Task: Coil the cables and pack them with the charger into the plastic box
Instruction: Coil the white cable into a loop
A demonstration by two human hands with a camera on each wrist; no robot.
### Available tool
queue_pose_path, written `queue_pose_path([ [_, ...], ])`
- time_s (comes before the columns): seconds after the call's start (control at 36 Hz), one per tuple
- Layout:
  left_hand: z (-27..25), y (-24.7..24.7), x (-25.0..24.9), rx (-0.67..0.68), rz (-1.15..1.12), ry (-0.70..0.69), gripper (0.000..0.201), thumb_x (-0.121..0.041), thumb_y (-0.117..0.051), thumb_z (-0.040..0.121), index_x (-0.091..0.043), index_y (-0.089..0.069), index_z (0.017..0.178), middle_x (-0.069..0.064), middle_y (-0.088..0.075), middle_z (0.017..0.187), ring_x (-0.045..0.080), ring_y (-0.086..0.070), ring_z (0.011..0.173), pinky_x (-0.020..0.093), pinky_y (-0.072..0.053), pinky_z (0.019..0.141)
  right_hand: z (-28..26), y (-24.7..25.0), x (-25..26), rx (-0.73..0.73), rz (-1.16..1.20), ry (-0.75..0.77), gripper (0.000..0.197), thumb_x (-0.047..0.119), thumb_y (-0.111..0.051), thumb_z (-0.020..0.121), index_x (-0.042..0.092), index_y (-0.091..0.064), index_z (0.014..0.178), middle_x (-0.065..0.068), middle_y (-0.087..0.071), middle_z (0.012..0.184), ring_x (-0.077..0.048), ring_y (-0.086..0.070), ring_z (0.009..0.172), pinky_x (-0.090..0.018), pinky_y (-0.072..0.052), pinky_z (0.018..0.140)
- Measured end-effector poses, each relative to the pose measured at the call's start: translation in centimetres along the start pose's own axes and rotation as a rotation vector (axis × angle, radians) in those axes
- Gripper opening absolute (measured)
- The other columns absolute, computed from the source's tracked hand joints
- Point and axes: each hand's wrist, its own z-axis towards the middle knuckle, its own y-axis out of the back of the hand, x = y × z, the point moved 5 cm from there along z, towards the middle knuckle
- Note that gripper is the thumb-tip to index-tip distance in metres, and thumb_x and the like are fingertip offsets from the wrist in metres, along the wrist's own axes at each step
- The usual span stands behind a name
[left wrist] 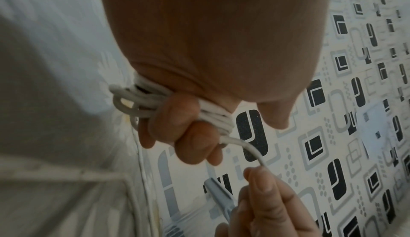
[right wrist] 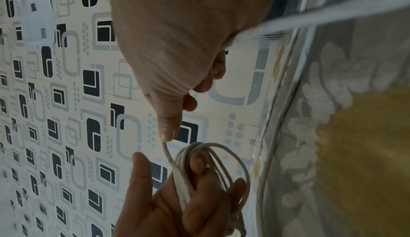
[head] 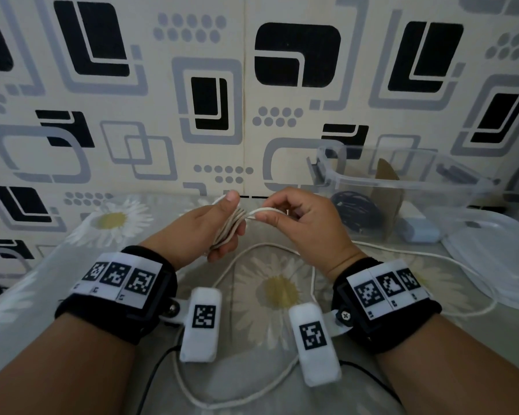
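Observation:
My left hand [head: 222, 226] grips a bundle of white cable loops [head: 232, 227], with the fingers curled round it [left wrist: 177, 118]. My right hand [head: 300, 217] pinches the free strand of the same white cable [head: 265, 211] just right of the bundle [right wrist: 165, 146]. The rest of that cable [head: 387, 253] trails loose over the bed. The clear plastic box [head: 402, 181] stands at the right, by the wall, with a coiled black cable [head: 357, 212] inside it. A pale blue charger [head: 420, 230] lies at the box's front.
The box's clear lid [head: 498, 259] lies on the bed at the far right. A brown cardboard piece [head: 387, 187] stands in the box. The patterned wall [head: 132, 115] rises close behind. A daisy-print sheet [head: 279, 292] covers the bed; thin black wires run from the wrist cameras.

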Motion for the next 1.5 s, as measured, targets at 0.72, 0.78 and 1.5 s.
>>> queue_pose_path([
  [0.72, -0.1, -1.9, -0.7, 0.440, -0.903, -0.109, 0.024, -0.036, -0.067, 0.086, -0.013, -0.059, 0.082, -0.012, -0.025, 0.048, 0.000, -0.029, 0.034, 0.026, -0.051, 0.064, -0.8, -2.1, 0.4, 0.305, 0.122, -0.275, 0.051, 0.059, -0.027, 0.088, 0.030, -0.062, 0.110, 0.015, -0.065, 0.109, 0.006, -0.058, 0.104, -0.020, -0.042, 0.099],
  [0.78, 0.1, -1.9, -0.7, 0.454, -0.973, -0.108, 0.023, -0.036, -0.067, 0.085, -0.015, -0.059, 0.080, -0.011, -0.023, 0.049, 0.000, -0.027, 0.034, 0.025, -0.051, 0.064, -0.7, -2.1, 0.7, 0.304, 0.152, -0.254, 0.052, 0.056, -0.028, 0.087, 0.024, -0.060, 0.111, 0.015, -0.063, 0.101, 0.012, -0.057, 0.091, -0.010, -0.043, 0.084],
  [1.5, 0.8, -3.4, -0.8, 0.515, -1.244, -0.043, 0.033, -0.038, -0.040, 0.096, -0.013, -0.054, 0.079, -0.009, -0.041, 0.046, 0.006, -0.024, 0.035, 0.025, -0.050, 0.066, 0.0, -2.9, -0.2, 0.113, 0.216, -0.227, 0.028, 0.048, -0.041, 0.092, 0.037, -0.064, 0.083, 0.013, -0.065, 0.075, -0.010, -0.061, 0.079, -0.045, -0.052, 0.079],
])
